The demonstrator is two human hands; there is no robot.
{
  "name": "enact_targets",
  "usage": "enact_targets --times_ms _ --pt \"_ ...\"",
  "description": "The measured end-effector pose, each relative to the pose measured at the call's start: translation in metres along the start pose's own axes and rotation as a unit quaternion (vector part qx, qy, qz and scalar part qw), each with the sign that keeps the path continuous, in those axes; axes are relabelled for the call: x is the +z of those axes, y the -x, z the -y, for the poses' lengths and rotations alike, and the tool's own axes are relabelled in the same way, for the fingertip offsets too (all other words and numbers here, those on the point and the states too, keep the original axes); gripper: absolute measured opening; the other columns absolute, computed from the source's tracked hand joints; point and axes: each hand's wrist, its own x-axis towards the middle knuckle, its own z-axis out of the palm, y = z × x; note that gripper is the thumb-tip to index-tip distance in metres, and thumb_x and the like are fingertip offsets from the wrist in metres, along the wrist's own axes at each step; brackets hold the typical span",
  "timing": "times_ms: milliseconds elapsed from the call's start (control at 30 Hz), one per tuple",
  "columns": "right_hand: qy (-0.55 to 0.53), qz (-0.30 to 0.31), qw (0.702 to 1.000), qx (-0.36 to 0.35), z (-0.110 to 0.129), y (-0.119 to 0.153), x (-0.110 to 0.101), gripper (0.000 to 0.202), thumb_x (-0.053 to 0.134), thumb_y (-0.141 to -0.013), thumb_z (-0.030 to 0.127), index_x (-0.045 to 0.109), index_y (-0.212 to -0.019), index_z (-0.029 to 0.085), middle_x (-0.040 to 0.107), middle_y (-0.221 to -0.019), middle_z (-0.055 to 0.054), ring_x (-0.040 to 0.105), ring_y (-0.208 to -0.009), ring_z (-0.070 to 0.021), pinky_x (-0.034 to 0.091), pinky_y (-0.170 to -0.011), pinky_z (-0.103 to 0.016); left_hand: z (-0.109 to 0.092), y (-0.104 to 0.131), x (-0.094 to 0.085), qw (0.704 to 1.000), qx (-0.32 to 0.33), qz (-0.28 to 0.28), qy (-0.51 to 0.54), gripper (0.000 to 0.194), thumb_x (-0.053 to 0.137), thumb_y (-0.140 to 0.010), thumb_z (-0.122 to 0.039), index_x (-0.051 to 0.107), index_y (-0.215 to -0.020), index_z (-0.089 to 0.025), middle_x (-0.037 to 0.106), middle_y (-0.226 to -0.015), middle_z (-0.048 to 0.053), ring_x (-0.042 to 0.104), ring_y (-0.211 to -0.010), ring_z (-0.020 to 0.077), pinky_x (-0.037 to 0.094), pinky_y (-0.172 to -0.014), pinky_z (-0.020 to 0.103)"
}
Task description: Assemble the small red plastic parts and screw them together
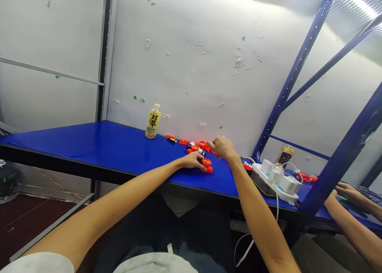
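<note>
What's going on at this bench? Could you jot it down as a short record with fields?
Surface: glossy blue tabletop against a white wall
Left hand: rests on a small orange plastic socket-like part, touching it
Right hand: reaches into a cluster of small orange plastic pieces; grip hidden
Behind: yellow-labelled plastic drink bottle, upright
Right of hands: white power strip with plugged chargers
Far right: another person's hand at the same bench

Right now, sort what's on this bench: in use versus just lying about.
In use: left hand on orange part; right hand at orange parts pile.
Lying about: yellow bottle, small screwdriver, power strip, brown bottle.
</note>
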Motion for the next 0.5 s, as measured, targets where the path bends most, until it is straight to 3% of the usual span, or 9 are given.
enact_targets --times_ms 100,167,367,500 --pt "0.025 -0.053 0.998 0.013 0.004 0.000 0.006 0.047 0.040 -0.099 0.044 0.072 -0.084 0.014 0.073 -0.087 -0.018 0.069 -0.088 -0.0245 0.046 -0.080 -0.032 0.001 0.000 0.000 1.000 0.003 -0.001 0.005 0.046 0.082 -0.055 -0.054 0.057 -0.063 -0.017 0.045 -0.058 -0.005 0.039 -0.056 0.0106 0.024 -0.053 0.027" --pt "0.022 -0.069 0.997 0.002 0.004 -0.001 0.010 0.047 0.035 -0.100 0.041 0.072 -0.092 0.015 0.073 -0.098 -0.019 0.068 -0.096 -0.0249 0.045 -0.082 -0.032 0.000 0.000 0.000 1.000 0.005 -0.010 0.002 0.044 0.083 -0.055 -0.052 0.059 -0.063 -0.016 0.046 -0.057 -0.005 0.040 -0.056 0.0107 0.025 -0.054 0.026" --pt "-0.057 -0.088 0.993 -0.063 -0.005 -0.011 0.024 0.046 0.032 -0.100 0.033 0.074 -0.088 0.017 0.075 -0.084 -0.009 0.069 -0.077 -0.0169 0.046 -0.071 -0.024 0.000 0.000 -0.001 1.000 -0.002 -0.019 -0.008 0.040 0.083 -0.056 -0.049 0.062 -0.064 -0.016 0.045 -0.056 -0.005 0.040 -0.056 0.0111 0.025 -0.053 0.026" --pt "-0.123 -0.130 0.980 -0.087 -0.010 -0.012 0.030 0.039 0.037 -0.098 0.030 0.071 -0.111 0.016 0.076 -0.082 -0.005 0.068 -0.067 -0.0138 0.048 -0.065 -0.022 0.001 0.001 -0.001 1.000 -0.010 -0.011 -0.004 0.040 0.082 -0.057 -0.048 0.058 -0.063 -0.016 0.041 -0.056 -0.006 0.036 -0.055 0.0098 0.021 -0.052 0.026"
